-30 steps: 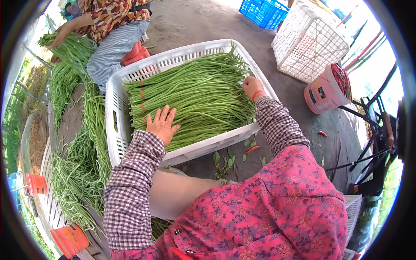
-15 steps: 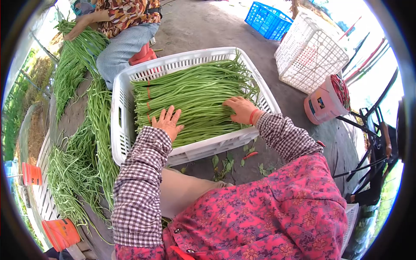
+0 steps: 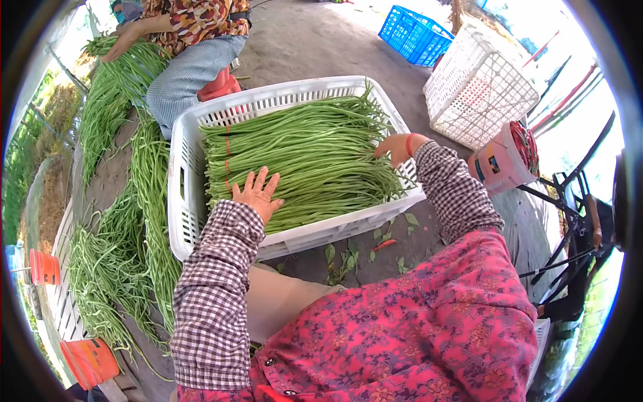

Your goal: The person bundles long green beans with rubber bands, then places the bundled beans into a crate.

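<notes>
Bundles of long green beans (image 3: 301,154) lie side by side in a white slatted crate (image 3: 295,239), tied near their left ends with red bands. My left hand (image 3: 256,195) rests on the beans at the near side, open with its fingers spread. At the crate's right side, my right hand (image 3: 400,149) is over the thin bean ends. Its fingers point left and bend down at the beans, loosely apart from the thumb; the fingertips are partly hidden. A red cord circles that wrist.
Another person (image 3: 194,60) sits at the far left, a hand at a heap of long beans (image 3: 127,74). More beans (image 3: 114,268) lie on the left. A blue crate (image 3: 415,37), a white crate (image 3: 479,87) and a pink bucket (image 3: 499,164) stand at the right. Leaves (image 3: 345,258) litter the ground.
My right hand has moved right and a little up, from the top of the beans to their right ends. The left hand stays on the beans. The near bean ends now fan out farther right.
</notes>
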`<control>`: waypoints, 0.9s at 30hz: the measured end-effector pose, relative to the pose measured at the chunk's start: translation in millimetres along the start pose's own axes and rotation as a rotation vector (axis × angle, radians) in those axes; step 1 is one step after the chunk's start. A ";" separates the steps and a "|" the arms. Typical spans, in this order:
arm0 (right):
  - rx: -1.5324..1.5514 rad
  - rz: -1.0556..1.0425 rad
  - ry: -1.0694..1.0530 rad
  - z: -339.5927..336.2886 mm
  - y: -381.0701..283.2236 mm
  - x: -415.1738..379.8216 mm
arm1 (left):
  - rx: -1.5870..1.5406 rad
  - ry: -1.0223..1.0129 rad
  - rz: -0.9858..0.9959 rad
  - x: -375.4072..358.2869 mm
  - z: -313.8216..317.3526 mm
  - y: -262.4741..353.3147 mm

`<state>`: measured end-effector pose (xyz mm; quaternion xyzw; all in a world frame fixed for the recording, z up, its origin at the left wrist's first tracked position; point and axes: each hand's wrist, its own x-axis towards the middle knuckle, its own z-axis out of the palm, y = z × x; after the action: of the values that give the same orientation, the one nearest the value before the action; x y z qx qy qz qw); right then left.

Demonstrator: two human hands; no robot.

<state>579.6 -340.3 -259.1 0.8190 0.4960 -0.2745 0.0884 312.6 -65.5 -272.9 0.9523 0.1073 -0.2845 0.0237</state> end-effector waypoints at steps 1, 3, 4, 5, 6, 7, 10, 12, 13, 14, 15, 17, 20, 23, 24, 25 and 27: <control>-0.157 0.087 0.057 -6.8 14.2 4.0 | -0.002 0.001 0.006 1.2 0.8 -0.3; -0.168 0.278 0.260 -21.7 31.1 16.5 | 0.003 0.010 0.009 2.8 1.6 0.9; 0.104 0.338 0.463 -18.0 34.5 22.3 | 0.007 0.009 0.003 1.7 -0.5 1.4; 0.121 0.329 0.522 -8.6 37.9 34.5 | 0.009 0.005 -0.003 1.2 -1.1 1.4; 0.139 0.320 0.580 5.7 41.4 51.7 | 0.005 0.009 -0.005 4.0 1.7 0.6; 0.156 0.310 0.639 20.2 46.8 69.7 | 0.004 0.013 -0.003 4.3 2.6 0.4; 0.047 0.503 0.441 28.9 44.5 98.3 | -0.003 0.015 -0.004 3.8 2.4 -0.1; 0.065 0.601 0.374 33.6 47.6 112.4 | -0.006 -0.006 -0.005 3.0 0.0 0.6; 0.078 0.594 0.416 37.5 50.6 115.2 | -0.006 -0.016 -0.003 3.4 -0.6 1.1; 0.092 0.587 0.460 40.0 50.3 115.6 | -0.011 -0.017 -0.007 4.4 -0.2 1.3; 0.104 0.580 0.503 45.1 56.3 119.3 | -0.015 -0.021 -0.008 4.4 -0.7 1.6; 0.010 0.524 0.472 52.7 68.6 132.7 | -0.025 -0.028 -0.011 3.9 -2.8 1.9; -0.119 0.549 0.450 55.3 74.8 141.2 | -0.019 -0.020 -0.006 5.5 -2.6 1.3; -0.151 0.521 0.490 53.6 82.3 137.0 | -0.056 0.054 0.040 7.6 6.3 -1.5; -0.211 0.465 0.476 63.9 99.2 132.7 | -0.088 0.093 0.038 7.7 10.1 -4.5; -0.290 0.393 0.457 70.9 116.3 134.2 | -0.137 0.134 0.059 8.1 14.9 -7.5; -0.455 0.264 0.438 81.3 146.0 150.6 | -0.158 0.147 0.078 7.1 16.4 -10.8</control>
<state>729.7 -331.0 -426.4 0.8749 0.4415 0.0395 0.1951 307.2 -55.3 -290.3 0.9693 0.0939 -0.2032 0.1020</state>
